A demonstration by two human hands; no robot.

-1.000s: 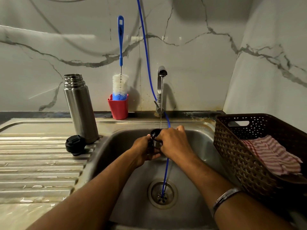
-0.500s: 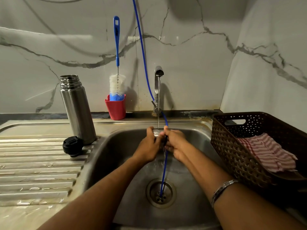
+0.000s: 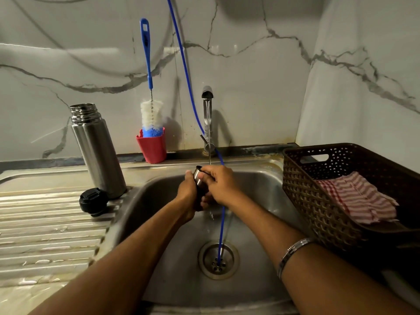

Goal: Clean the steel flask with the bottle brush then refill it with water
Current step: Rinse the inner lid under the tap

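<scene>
I hold the flask's cup lid (image 3: 198, 178) under the running tap (image 3: 207, 114) to rinse it, my left hand (image 3: 187, 193) curled round its side, my right hand (image 3: 219, 185) pinching its rim from one o'clock. The steel flask (image 3: 96, 151) stands open at ten o'clock on the drainboard, its black stopper (image 3: 93, 201) just beside it, the bottle brush (image 3: 151, 114) waiting in the red cup (image 3: 151, 146) at eleven.

White marble wall (image 3: 261, 92) with grey veins rises behind the steel sink (image 3: 261, 185) and turns a corner to its right. A ridged draining board (image 3: 45, 228) lies left of the sink. Light seems dim.
</scene>
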